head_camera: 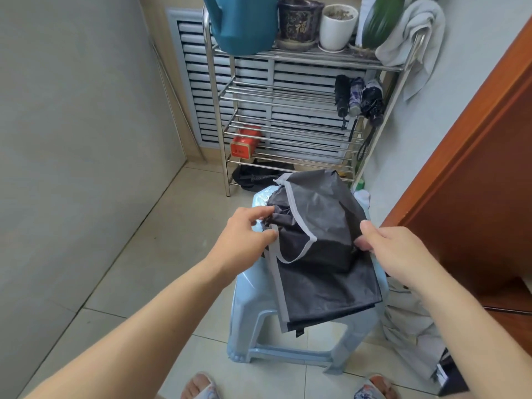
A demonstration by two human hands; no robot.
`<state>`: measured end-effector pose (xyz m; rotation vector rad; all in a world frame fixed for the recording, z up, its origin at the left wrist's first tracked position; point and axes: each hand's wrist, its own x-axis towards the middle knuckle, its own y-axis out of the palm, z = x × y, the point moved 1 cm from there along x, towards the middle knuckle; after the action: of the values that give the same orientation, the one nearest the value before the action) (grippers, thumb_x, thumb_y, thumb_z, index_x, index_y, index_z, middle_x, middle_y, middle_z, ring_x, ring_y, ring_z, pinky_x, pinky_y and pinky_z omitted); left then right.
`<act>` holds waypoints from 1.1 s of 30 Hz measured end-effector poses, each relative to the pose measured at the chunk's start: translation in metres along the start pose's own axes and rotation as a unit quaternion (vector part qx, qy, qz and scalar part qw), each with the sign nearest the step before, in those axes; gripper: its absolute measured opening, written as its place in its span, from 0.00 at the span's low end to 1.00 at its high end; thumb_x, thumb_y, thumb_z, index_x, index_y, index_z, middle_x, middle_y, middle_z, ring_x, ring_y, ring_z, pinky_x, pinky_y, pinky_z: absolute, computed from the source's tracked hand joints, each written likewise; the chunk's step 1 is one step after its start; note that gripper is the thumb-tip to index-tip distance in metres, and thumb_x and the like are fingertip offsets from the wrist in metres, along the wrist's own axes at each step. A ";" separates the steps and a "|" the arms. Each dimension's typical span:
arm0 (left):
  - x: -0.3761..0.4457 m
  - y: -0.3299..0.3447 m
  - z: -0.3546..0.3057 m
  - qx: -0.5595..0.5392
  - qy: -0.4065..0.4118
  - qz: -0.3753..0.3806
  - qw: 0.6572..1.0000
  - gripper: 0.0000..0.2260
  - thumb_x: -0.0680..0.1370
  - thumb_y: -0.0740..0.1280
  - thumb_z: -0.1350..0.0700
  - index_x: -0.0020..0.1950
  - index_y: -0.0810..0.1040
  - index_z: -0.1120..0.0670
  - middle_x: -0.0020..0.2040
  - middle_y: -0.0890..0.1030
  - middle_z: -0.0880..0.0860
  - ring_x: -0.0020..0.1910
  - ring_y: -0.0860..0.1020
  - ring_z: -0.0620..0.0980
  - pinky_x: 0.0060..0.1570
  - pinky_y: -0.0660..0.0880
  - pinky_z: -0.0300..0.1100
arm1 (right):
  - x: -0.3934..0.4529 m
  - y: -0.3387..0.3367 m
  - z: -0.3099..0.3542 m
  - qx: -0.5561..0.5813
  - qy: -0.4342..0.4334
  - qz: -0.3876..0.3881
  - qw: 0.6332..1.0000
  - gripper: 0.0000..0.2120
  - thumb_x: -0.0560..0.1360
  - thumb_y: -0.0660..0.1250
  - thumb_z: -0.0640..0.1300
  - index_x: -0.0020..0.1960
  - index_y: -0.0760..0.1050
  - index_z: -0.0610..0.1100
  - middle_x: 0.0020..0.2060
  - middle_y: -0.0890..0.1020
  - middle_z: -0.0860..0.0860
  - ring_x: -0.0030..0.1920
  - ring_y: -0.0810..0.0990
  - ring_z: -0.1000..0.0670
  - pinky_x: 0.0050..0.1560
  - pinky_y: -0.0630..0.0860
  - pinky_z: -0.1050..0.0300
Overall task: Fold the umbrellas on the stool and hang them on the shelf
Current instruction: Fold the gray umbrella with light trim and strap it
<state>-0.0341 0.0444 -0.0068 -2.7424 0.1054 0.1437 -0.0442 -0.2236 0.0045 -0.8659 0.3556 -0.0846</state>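
Seen from the head camera, a metal shelf [288, 93] stands against a louvred vent [195, 82]. On its top tier are set a teal watering can [239, 27], a dark patterned pot [299, 21] and a white pot [338, 27] filled with soil; a pale towel [414, 38] is draped over the right corner. Three folded umbrellas [359, 97] are hung from a middle rail at the right. A red box [244, 144] is placed on a lower tier.

Nearer, a dark umbrella [322, 243] with grey edging is laid loose across a pale blue plastic stool [259, 306]. Its fabric is pinched at the left edge by the left hand [244, 234], and gripped at the right edge by the right hand [394, 249].

The floor is covered in pale tiles [138, 269]. A grey wall is seen at the left, a wooden door [475, 168] at the right.
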 end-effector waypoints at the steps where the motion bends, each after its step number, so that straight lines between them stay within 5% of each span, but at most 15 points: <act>1: 0.000 0.002 -0.004 0.004 0.013 -0.006 1.000 0.14 0.80 0.69 0.59 0.53 0.79 0.37 0.60 0.75 0.45 0.58 0.74 0.39 0.41 0.66 0.17 | -0.001 0.001 0.000 0.055 -0.007 0.002 0.998 0.23 0.84 0.55 0.61 0.52 0.86 0.52 0.52 0.86 0.55 0.59 0.80 0.49 0.67 0.72 0.47; 3: 0.000 0.007 -0.009 -0.005 0.034 -0.011 0.999 0.12 0.80 0.68 0.59 0.49 0.80 0.40 0.58 0.79 0.47 0.52 0.76 0.38 0.40 0.66 0.18 | 0.001 0.003 0.001 0.127 -0.012 -0.003 0.992 0.19 0.84 0.58 0.59 0.56 0.84 0.51 0.53 0.85 0.57 0.58 0.81 0.52 0.65 0.74 0.48; 5: -0.001 0.010 -0.013 -0.017 0.043 -0.011 0.999 0.09 0.79 0.69 0.59 0.55 0.83 0.46 0.55 0.83 0.46 0.46 0.78 0.35 0.43 0.68 0.18 | 0.005 0.007 -0.001 0.157 -0.008 -0.011 0.987 0.14 0.83 0.61 0.59 0.54 0.82 0.52 0.52 0.85 0.55 0.56 0.82 0.51 0.65 0.77 0.44; 9: 0.002 0.009 -0.015 0.046 0.078 -0.006 0.996 0.24 0.78 0.68 0.66 0.71 0.79 0.47 0.52 0.81 0.38 0.49 0.76 0.32 0.58 0.76 0.35 | 0.006 0.009 -0.004 0.212 0.030 -0.015 0.977 0.05 0.83 0.64 0.50 0.50 0.75 0.50 0.51 0.83 0.47 0.52 0.84 0.48 0.62 0.80 0.45; 12: 0.001 0.006 -0.015 0.034 0.082 0.039 0.995 0.31 0.77 0.62 0.71 0.68 0.76 0.38 0.41 0.80 0.28 0.42 0.78 0.29 0.43 0.77 0.32 | 0.006 0.007 -0.005 0.249 0.036 0.003 0.968 0.03 0.84 0.64 0.46 0.51 0.74 0.50 0.55 0.81 0.46 0.52 0.84 0.49 0.59 0.80 0.51; 15: 0.002 0.006 -0.014 -0.011 0.051 0.032 0.998 0.21 0.78 0.64 0.66 0.62 0.78 0.41 0.43 0.82 0.41 0.40 0.80 0.42 0.33 0.76 0.33 | 0.007 0.006 -0.008 0.261 0.038 0.009 0.965 0.02 0.84 0.64 0.45 0.53 0.75 0.49 0.55 0.81 0.47 0.52 0.84 0.49 0.58 0.80 0.53; 17: 0.003 0.007 -0.012 -0.028 0.035 0.002 0.999 0.08 0.81 0.68 0.58 0.56 0.79 0.47 0.49 0.83 0.50 0.46 0.82 0.49 0.40 0.78 0.34 | 0.008 0.007 -0.009 0.262 0.036 0.006 0.964 0.03 0.83 0.64 0.44 0.53 0.76 0.48 0.55 0.81 0.46 0.52 0.84 0.49 0.57 0.80 0.54; 19: 0.005 0.010 -0.010 -0.031 0.043 -0.038 0.998 0.02 0.81 0.69 0.55 0.53 0.79 0.49 0.49 0.84 0.48 0.49 0.82 0.46 0.47 0.78 0.37 | 0.007 0.008 -0.008 0.263 0.035 0.005 0.964 0.03 0.83 0.64 0.43 0.53 0.77 0.47 0.54 0.82 0.45 0.52 0.84 0.49 0.57 0.80 0.54; 24: 0.004 0.011 -0.014 -0.061 0.087 -0.100 0.989 0.10 0.80 0.71 0.61 0.53 0.81 0.46 0.42 0.85 0.48 0.35 0.78 0.41 0.33 0.72 0.32 | 0.007 0.008 -0.009 0.274 0.036 0.007 0.961 0.04 0.83 0.64 0.43 0.54 0.77 0.45 0.54 0.82 0.45 0.52 0.85 0.48 0.59 0.80 0.52; 30: 0.003 0.009 -0.012 -0.046 0.106 -0.091 0.989 0.09 0.80 0.72 0.60 0.55 0.84 0.46 0.39 0.82 0.45 0.34 0.75 0.40 0.36 0.71 0.31 | 0.007 0.004 -0.012 0.257 0.036 0.004 0.966 0.05 0.84 0.64 0.44 0.55 0.77 0.45 0.54 0.83 0.45 0.50 0.86 0.48 0.59 0.82 0.49; 33: 0.001 0.010 -0.011 -0.013 0.127 -0.064 0.990 0.15 0.79 0.72 0.64 0.59 0.84 0.45 0.44 0.81 0.44 0.42 0.79 0.40 0.50 0.77 0.35 | 0.002 0.003 -0.009 0.210 0.011 -0.020 0.977 0.07 0.83 0.64 0.41 0.58 0.78 0.48 0.52 0.84 0.47 0.50 0.85 0.51 0.55 0.81 0.54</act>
<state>-0.0334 0.0314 -0.0007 -2.7711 -0.0035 -0.2404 -0.0451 -0.2284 -0.0040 -0.4532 0.3250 -0.1996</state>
